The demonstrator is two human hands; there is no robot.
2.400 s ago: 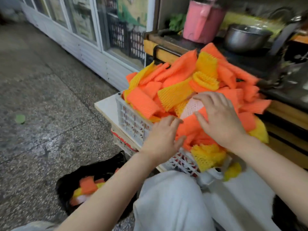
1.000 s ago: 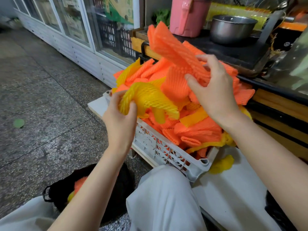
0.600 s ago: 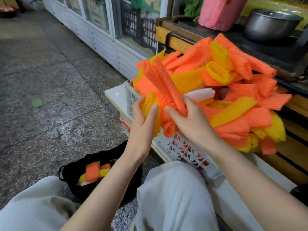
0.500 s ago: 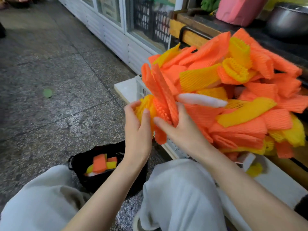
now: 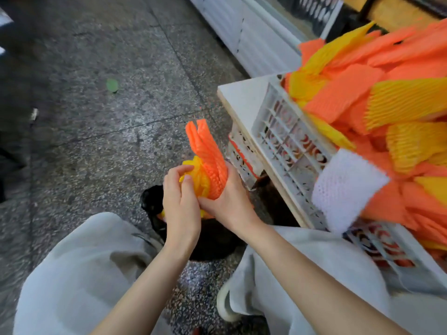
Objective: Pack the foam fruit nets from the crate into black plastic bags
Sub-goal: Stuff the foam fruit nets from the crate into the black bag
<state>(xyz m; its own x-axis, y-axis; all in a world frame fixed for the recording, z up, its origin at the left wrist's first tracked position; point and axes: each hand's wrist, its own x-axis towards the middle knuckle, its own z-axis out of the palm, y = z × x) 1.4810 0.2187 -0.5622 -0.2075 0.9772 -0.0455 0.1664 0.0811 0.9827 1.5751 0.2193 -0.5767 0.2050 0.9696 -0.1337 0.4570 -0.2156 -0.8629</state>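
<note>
My left hand (image 5: 180, 204) and my right hand (image 5: 228, 201) hold a bunch of foam nets between them, directly above the black plastic bag (image 5: 212, 240) on the floor between my knees. The bunch has long orange nets (image 5: 208, 153) sticking upward and crumpled yellow nets (image 5: 196, 177) under my left fingers. The bag is mostly hidden behind my hands. To the right stands the white plastic crate (image 5: 285, 136), heaped with orange and yellow nets (image 5: 377, 97); one white net (image 5: 346, 187) hangs over its rim.
The crate rests on a low white board (image 5: 242, 95) over another white crate. A white cabinet base (image 5: 244, 27) runs along the back. Speckled stone floor (image 5: 101, 131) spreads to the left, with a small green leaf (image 5: 112, 85).
Both hands carried the bunch of orange and yellow nets away from the crate, down and left, to a spot over the black bag. My view tilted downward.
</note>
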